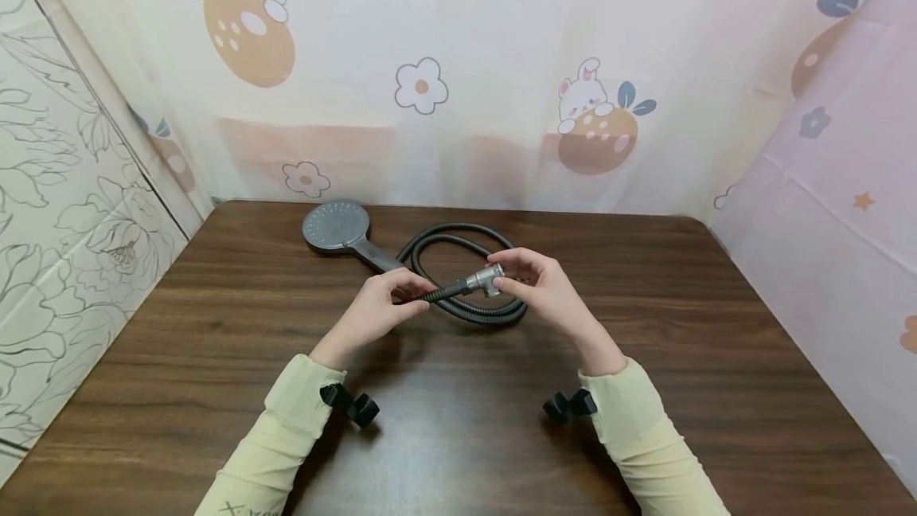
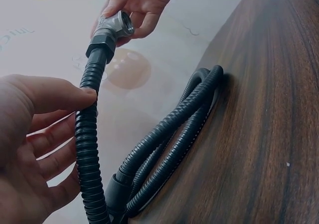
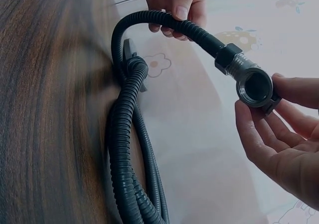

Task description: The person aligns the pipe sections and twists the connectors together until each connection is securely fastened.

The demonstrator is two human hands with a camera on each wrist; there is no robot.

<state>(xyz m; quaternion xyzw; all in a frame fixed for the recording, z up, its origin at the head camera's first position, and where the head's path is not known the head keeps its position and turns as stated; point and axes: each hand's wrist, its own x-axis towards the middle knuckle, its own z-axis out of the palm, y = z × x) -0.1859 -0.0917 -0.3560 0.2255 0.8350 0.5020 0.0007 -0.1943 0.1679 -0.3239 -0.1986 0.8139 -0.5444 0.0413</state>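
Observation:
My left hand (image 1: pixel 374 310) pinches a black ribbed shower hose (image 2: pixel 88 149) between thumb and fingers, just behind its end. The black hex nut (image 3: pixel 228 56) at that end meets the threads of a silver metal tee fitting (image 1: pixel 481 280), partly exposed in the right wrist view. With thumb and fingertips, my right hand (image 1: pixel 550 293) holds this fitting, its round open port facing the right wrist camera. Both hands are raised over the table. Beyond the left hand lies a grey shower head (image 1: pixel 336 226), its spray face up, with its handle running toward the hose.
The rest of the hose lies coiled on the brown wooden table (image 1: pixel 458 436), behind the hands. A patterned curtain (image 1: pixel 487 62) hangs along the table's back edge, with a floral panel (image 1: pixel 79 205) at the left and a pinkish cloth (image 1: pixel 831 205) at the right.

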